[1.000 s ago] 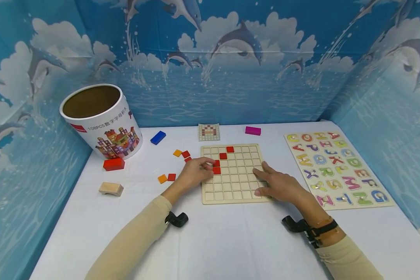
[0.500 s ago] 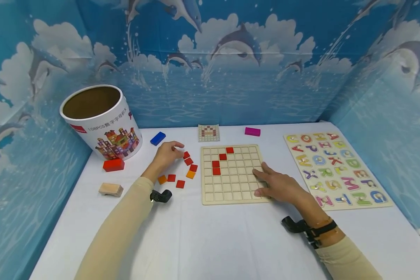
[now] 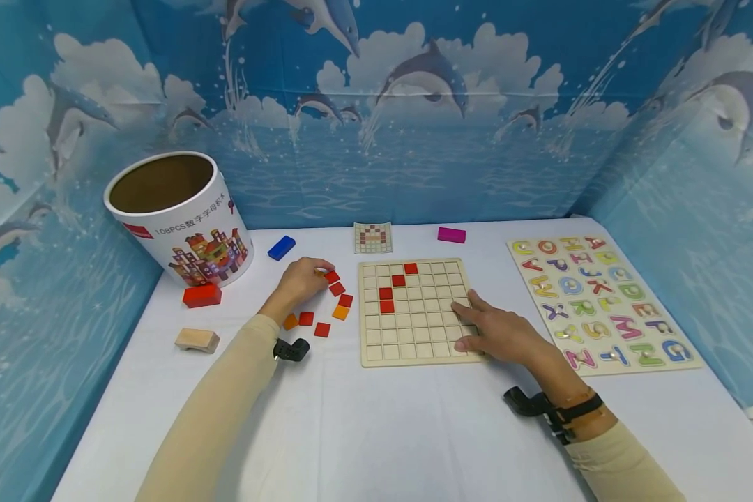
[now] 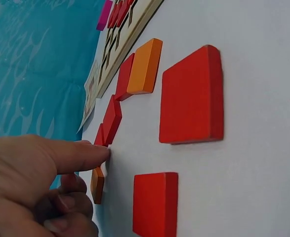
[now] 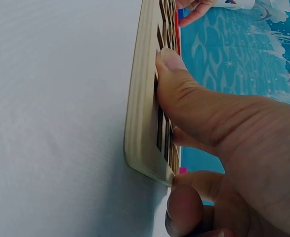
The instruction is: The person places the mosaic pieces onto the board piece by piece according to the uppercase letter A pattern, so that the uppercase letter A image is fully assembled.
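Observation:
My left hand (image 3: 301, 280) is at the upper end of a group of small square tiles, thumb and index at a red tile (image 3: 331, 277), seemingly pinching it. In the left wrist view the thumb tip meets that red tile (image 4: 100, 134), with an orange tile (image 4: 97, 185) just beyond the fingers. More red tiles, such as a red tile (image 4: 191, 96), lie flat nearby. A wooden grid board (image 3: 414, 341) holds several red tiles in its upper left cells. My right hand (image 3: 505, 331) rests on the board's right edge, its thumb (image 5: 184, 91) on top.
A patterned card (image 3: 373, 238) lies behind the board, between a blue block (image 3: 282, 247) and a magenta block (image 3: 452, 235). At left stand a large tub (image 3: 188, 216), a red block (image 3: 202, 295) and a wooden block (image 3: 197, 339). A letter puzzle board (image 3: 602, 307) lies at right.
My left hand has left the grid board, moved left to the loose tiles, and lowered its fingertips to the upper red tile. My right hand has stayed on the board's edge.

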{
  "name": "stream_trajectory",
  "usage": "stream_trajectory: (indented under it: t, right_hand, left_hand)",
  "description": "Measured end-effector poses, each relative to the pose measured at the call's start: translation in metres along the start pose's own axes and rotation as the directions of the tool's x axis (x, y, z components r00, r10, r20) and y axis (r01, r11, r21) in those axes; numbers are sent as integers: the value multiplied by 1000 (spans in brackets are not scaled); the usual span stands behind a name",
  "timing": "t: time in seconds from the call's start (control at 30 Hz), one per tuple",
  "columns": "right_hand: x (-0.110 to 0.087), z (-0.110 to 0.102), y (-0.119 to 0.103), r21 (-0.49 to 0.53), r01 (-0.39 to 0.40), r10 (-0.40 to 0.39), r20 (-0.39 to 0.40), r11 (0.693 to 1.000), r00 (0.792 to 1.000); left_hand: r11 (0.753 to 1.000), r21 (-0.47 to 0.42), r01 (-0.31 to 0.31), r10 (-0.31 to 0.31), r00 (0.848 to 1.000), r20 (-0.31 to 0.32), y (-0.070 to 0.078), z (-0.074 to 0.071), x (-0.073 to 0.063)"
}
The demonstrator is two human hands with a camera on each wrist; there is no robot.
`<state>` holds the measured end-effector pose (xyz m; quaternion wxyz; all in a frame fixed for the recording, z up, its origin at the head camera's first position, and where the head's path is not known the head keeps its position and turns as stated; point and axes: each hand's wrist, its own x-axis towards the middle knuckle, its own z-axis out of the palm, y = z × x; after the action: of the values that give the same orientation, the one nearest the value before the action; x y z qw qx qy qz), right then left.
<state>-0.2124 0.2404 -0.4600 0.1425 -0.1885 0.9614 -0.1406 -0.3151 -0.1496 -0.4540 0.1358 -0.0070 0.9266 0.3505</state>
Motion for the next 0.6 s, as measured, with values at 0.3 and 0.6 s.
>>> stream_trajectory:
  t: [0.3, 0.6]
  right_hand:
    - [-1, 0, -2, -25, -1, 1, 2, 1000, 1000]
    - [-1, -1, -3, -41, 2, -2, 3, 999, 1000]
  left_hand:
    - [997, 74, -25, 23, 999, 30, -3, 0, 2]
    - [992, 98, -77, 78, 997, -8, -7, 3, 5]
